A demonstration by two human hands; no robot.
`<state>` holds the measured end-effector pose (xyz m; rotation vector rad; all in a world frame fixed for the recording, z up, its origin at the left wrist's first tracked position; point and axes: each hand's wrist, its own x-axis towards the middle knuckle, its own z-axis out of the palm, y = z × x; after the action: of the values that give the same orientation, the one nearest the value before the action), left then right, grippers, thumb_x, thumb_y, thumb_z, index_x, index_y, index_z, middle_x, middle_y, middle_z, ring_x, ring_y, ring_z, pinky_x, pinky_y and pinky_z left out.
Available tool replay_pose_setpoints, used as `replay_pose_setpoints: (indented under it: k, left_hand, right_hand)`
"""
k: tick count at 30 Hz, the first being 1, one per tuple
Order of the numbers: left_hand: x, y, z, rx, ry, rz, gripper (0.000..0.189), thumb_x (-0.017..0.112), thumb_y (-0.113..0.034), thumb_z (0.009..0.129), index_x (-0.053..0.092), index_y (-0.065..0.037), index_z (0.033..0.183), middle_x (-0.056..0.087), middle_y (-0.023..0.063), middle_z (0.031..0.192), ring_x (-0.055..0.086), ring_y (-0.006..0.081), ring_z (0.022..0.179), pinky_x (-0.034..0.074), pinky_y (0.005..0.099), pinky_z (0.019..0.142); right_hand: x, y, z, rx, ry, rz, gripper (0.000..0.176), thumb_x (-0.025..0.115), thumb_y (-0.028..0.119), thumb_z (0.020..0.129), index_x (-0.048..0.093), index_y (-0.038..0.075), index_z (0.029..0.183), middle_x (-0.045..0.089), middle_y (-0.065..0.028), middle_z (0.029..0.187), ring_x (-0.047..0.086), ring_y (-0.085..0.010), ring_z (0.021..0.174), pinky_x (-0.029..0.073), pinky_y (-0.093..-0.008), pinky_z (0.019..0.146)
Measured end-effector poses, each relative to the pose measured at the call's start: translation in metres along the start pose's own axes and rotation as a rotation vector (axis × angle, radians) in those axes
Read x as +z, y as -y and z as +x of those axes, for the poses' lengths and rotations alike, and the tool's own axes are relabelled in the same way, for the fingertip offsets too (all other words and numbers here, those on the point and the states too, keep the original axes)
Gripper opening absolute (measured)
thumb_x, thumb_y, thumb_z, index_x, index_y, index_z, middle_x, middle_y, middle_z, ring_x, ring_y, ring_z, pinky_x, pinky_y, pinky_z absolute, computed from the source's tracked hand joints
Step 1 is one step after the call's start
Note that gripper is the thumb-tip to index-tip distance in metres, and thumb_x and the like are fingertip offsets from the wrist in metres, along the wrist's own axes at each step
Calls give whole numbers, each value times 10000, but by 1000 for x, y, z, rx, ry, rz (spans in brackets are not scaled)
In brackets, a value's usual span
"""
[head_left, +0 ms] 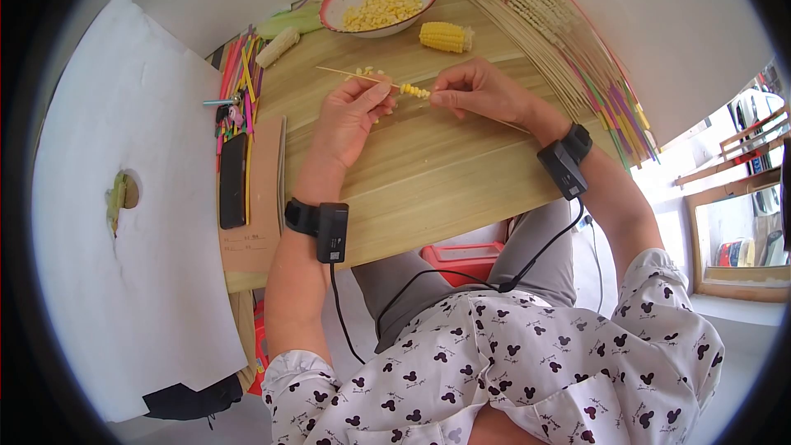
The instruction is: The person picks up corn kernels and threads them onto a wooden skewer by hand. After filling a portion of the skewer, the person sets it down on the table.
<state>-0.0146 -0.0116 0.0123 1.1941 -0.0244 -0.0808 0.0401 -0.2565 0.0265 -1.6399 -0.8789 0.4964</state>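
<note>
A thin wooden skewer (346,73) runs between my hands above the table, with several yellow corn kernels (414,91) threaded along its middle. My left hand (354,114) is closed, thumb and fingers pinching the skewer just left of the kernels. On the other side, my right hand (479,91) pinches the skewer at the right end of the kernel row. Part of the stick shows again below the right hand. A few loose kernels (367,72) lie on the table behind my left hand, partly hidden by it.
A red-rimmed bowl (332,12) of kernels stands at the back, near a partly stripped corn cob (445,36) and a bare cob (278,47). Bare and kernel-loaded skewers (540,8) lie at right. Left are colored sticks (227,74), a black phone (233,180) and a brown notebook (265,189).
</note>
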Motion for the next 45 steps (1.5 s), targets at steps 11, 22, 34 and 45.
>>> replay_pose_setpoints:
  k: [11,22,34,45]
  left_hand:
    - [8,4,-4,-10,28,61,160,689,-78,894,670,-20,1042,671,37,950,628,140,810,505,268,742]
    - [6,6,-3,0,40,38,165,696,-49,879,676,-13,1039,671,51,930,607,132,771,502,252,708]
    - [6,8,-1,12,47,98,199,694,-83,889,657,-6,1069,677,63,922,602,129,764,498,257,718]
    - [15,8,-2,177,-8,463,189,681,-127,899,669,18,1019,681,43,865,608,90,722,500,231,680]
  right_hand:
    - [2,-3,1,2,14,14,209,646,230,941,674,37,867,521,55,612,438,-25,580,336,-211,543]
    - [3,2,0,13,17,-5,200,644,214,940,676,33,861,522,55,609,439,-23,576,334,-208,541]
    - [1,-2,0,19,30,6,210,643,225,940,671,41,843,521,56,603,435,-25,572,331,-213,539]
    - [-9,-15,6,31,-49,23,193,645,199,940,678,20,876,576,43,691,508,-31,613,407,-197,587]
